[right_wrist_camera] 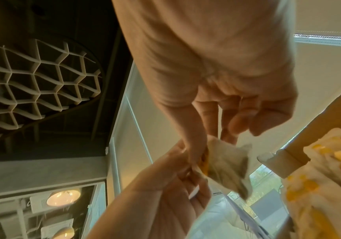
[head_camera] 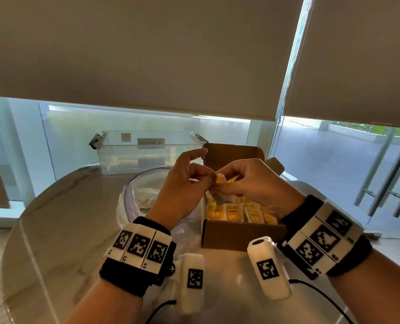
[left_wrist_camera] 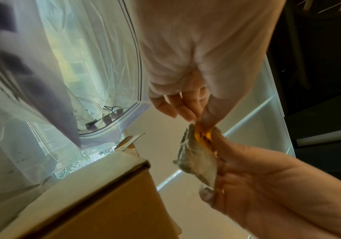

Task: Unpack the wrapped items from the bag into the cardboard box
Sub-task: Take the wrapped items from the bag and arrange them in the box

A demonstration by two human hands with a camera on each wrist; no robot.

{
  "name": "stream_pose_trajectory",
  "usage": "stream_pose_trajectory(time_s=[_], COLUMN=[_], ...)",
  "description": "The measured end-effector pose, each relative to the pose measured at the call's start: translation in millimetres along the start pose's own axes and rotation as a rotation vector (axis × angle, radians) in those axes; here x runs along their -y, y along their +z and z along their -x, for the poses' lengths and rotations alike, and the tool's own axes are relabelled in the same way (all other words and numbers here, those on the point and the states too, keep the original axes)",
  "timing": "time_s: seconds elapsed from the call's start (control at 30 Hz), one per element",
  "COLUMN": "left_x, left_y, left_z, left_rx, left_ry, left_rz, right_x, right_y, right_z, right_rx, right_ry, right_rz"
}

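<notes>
Both hands hold one wrapped tea bag [head_camera: 220, 179] with a yellow tag just above the open cardboard box [head_camera: 241, 233]. My left hand [head_camera: 207, 180] pinches the yellow tag end [left_wrist_camera: 203, 137], its index finger raised. My right hand [head_camera: 225, 185] pinches the pale pouch [left_wrist_camera: 196, 159] from the other side. Rows of similar yellow-tagged wrapped items [head_camera: 238, 212] fill the box. The clear plastic zip bag [head_camera: 133, 197] lies open left of the box, with more contents dimly visible inside. In the right wrist view the pouch [right_wrist_camera: 226, 165] sits between thumb and fingers.
A round marble table [head_camera: 54, 230] carries everything; its edge curves near at left and front. A clear plastic storage bin [head_camera: 145, 150] stands at the back by the window. The box's lid flap [head_camera: 231, 153] stands upright behind the hands.
</notes>
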State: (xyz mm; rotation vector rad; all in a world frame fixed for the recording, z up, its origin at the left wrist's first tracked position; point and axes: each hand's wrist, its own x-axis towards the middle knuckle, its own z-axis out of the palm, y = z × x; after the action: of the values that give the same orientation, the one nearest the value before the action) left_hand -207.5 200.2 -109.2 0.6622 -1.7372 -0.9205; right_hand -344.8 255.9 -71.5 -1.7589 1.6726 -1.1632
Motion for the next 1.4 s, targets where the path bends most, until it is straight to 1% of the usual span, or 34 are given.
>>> stream_pose_trajectory(time_s=[0.1, 0.17, 0.23, 0.33, 0.4, 0.47, 0.53, 0.7, 0.8, 0.93, 1.0, 1.13, 1.27, 1.4], left_x=[-1.3, -1.2, 1.2, 8.1, 11.3, 11.8, 12.6, 13.4, 12.2, 12.0, 11.7, 11.2, 11.7, 11.0], left_y=[1.3, 0.2, -2.3, -3.6, -3.0, -3.0, -3.7, -3.9, -3.9, -3.0, -2.8, -3.8, -4.0, -4.0], left_z=[0.8, 0.0, -0.4, 1.5, 2.9, 3.2, 3.3, 3.5, 2.2, 2.4, 2.2, 1.6, 1.6, 2.2], left_rx=[0.014, 0.032, 0.077, 0.248, 0.347, 0.400, 0.426, 0.453, 0.464, 0.461, 0.464, 0.464, 0.458, 0.448], left_ry=[-0.002, -0.005, -0.053, -0.174, -0.199, -0.239, -0.273, -0.303, -0.312, -0.338, -0.337, -0.346, -0.368, -0.377], left_rz=[0.010, -0.048, -0.124, -0.272, -0.361, -0.376, -0.376, -0.348, -0.330, -0.314, -0.319, -0.309, -0.294, -0.290], right_x=[-4.7, -7.4, -11.0, -23.1, -34.4, -44.3, -51.7, -69.3, -81.1, -95.0, -98.6, -101.6, -105.6, -107.4], right_y=[0.1, -9.2, -26.7, -60.2, -80.9, -98.0, -110.2, -114.9, -106.9, -93.8, -91.8, -94.7, -97.7, -94.8], right_z=[-2.1, -2.5, -2.2, -2.6, -2.3, -4.0, -8.5, -23.7, -34.8, -45.8, -50.7, -57.5, -54.5, -51.0], right_rx=[-0.004, -0.037, -0.089, -0.174, -0.218, -0.232, -0.174, -0.009, 0.060, 0.107, 0.132, 0.196, 0.285, 0.273], right_ry=[0.029, 0.056, 0.085, 0.120, 0.084, 0.021, -0.007, 0.052, 0.055, 0.001, -0.029, -0.002, 0.023, 0.011], right_rz=[0.006, 0.050, 0.065, 0.094, 0.201, 0.357, 0.430, 0.313, 0.341, 0.499, 0.529, 0.562, 0.536, 0.535])
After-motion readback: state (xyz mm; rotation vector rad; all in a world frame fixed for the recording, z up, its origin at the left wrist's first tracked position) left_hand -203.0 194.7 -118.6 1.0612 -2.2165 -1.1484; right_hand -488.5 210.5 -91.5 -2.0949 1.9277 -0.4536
